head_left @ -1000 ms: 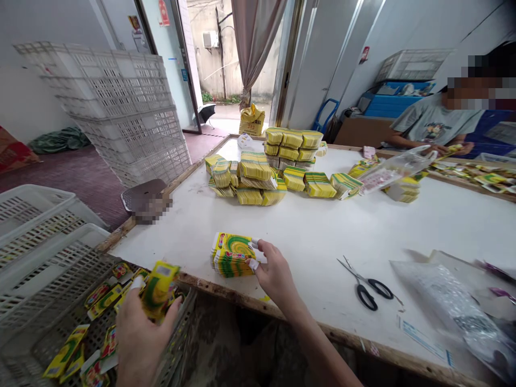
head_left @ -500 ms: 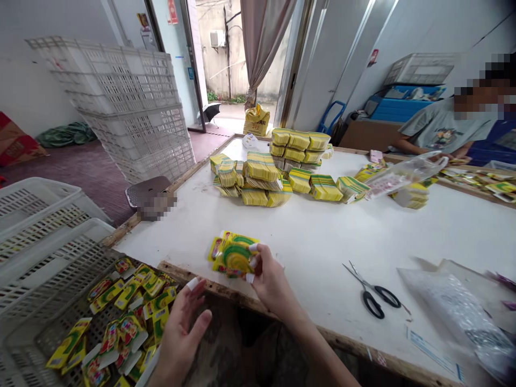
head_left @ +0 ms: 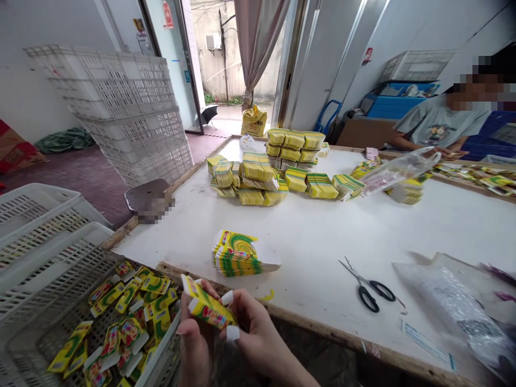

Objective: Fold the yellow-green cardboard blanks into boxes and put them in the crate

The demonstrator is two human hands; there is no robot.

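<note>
A small yellow-and-green printed carton (head_left: 207, 307) is held between both hands just off the table's front edge. My right hand (head_left: 258, 330), white tape on its fingertips, pinches the carton's right end. Around its left end are the fingers of my left hand (head_left: 196, 338), partly hidden behind it, with the thumb in front. Beyond the hands, a fanned stack of flat cartons (head_left: 237, 255) lies on the white table (head_left: 306, 247). Several folded cartons (head_left: 131, 330) fill part of the white plastic crate (head_left: 159, 357) at lower left.
Bundles of flat cartons (head_left: 258, 166) stand at the table's back. Black-handled scissors (head_left: 368, 287) and a clear plastic bag (head_left: 455, 306) lie to the right. Stacked white crates (head_left: 121, 102) rise at left. Across the table, a person (head_left: 443, 123) sits handling something small.
My right hand has moved down and left, bringing a carton away from the stack to my left hand. Both hands now grip it, while the rest of the stack lies on the table.
</note>
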